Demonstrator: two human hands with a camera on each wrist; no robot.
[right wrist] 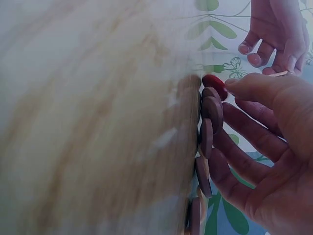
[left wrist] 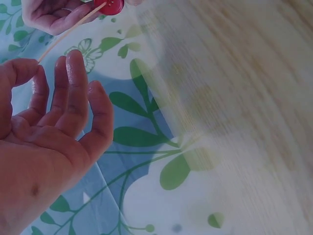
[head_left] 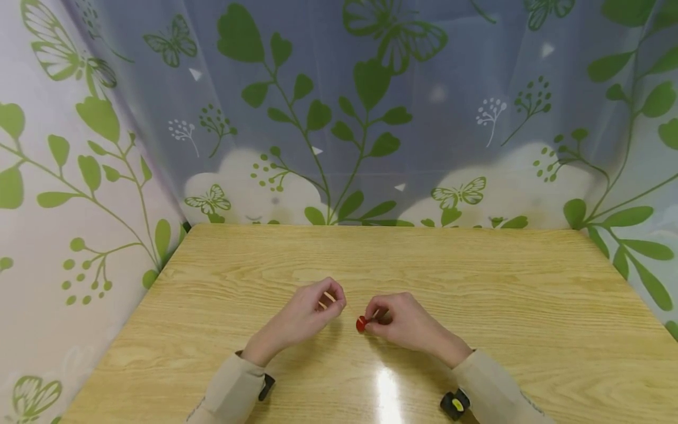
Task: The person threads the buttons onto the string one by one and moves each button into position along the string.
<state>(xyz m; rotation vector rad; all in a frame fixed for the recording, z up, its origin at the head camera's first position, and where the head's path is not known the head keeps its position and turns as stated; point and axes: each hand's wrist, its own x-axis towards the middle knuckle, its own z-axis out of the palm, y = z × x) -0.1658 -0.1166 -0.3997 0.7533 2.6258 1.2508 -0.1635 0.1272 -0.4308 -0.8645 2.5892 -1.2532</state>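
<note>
In the head view my right hand [head_left: 408, 321] holds a small red button [head_left: 361, 324] by its edge, just above the wooden table. My left hand [head_left: 312, 312] is to its left, thumb and forefinger together. The left wrist view shows those two fingertips pinching a thin orange-tan cord [left wrist: 73, 36], which runs taut to the face of the red button [left wrist: 112, 6]. Below the right hand [right wrist: 274, 127], several darker buttons [right wrist: 213, 115] stand in a row at the table surface in the right wrist view. Bits of cord show between the lower ones.
A wood-grain table [head_left: 254, 253] extends around both hands, with a bright light reflection near its front. Curtains [head_left: 328, 118] printed with green leaves and butterflies hang along its back and sides. Dark wrist devices [head_left: 454, 404] sit at both sleeves.
</note>
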